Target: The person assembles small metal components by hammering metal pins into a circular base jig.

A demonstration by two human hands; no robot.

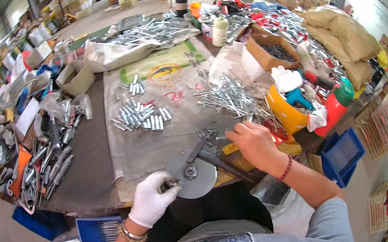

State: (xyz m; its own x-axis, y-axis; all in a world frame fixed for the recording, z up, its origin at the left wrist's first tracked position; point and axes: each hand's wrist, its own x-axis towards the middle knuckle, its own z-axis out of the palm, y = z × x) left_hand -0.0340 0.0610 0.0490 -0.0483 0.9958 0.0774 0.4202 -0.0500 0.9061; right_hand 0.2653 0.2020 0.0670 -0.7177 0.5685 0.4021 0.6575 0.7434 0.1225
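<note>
My left hand [152, 200], in a white glove, is closed in a pinch at the left rim of a round grey metal plate [175, 167]. Whatever lies between its darkened fingertips is too small to make out. A small ring-shaped metal part [190, 173] rests on the plate. Across the plate's right side lies a hammer [223, 166], its head towards the plate's far edge. My bare right hand [256, 145] is raised right of the hammer, fingers pinched on a short silver metal pin [221, 138]. Small dark metal pieces [208, 133] lie just beyond the hammer head.
Silver tubes [139, 116] lie on the sacking [130, 154], with a heap of thin rods [229, 98] to their right. Ratchet-like metal parts [60, 166] crowd the left side. A cardboard box [272, 51], a yellow container [284, 111] and a white bottle [219, 32] stand right.
</note>
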